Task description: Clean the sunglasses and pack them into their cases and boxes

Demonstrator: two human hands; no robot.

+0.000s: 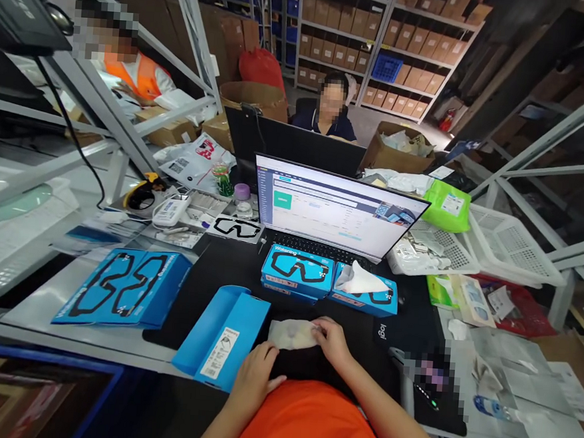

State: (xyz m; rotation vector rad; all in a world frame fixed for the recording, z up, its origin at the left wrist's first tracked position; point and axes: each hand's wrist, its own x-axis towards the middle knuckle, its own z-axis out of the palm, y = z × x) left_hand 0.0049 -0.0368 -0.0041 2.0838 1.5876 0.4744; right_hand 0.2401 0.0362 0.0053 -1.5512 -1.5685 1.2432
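A translucent, whitish soft packet [292, 334] lies low over the black desk mat in front of me; what is inside cannot be made out. My right hand [333, 342] pinches its right end between thumb and fingers. At the lower left corner of the packet is my left hand [257, 371], fingertips at its edge and thumb held apart. Left of that hand, a blue box [237, 322] stands with its flap raised and a white label on its side. Behind the packet sit blue goggle-printed boxes [298, 269], and a crumpled white piece [360, 278] rests on the right one.
Beyond the boxes stand a keyboard [320, 246] and a monitor [333, 205]. Blue goggle-printed packaging [117, 287] lies at the left. White baskets [515, 244] and a green pouch [448, 204] are at the right. Two other people sit beyond the desk.
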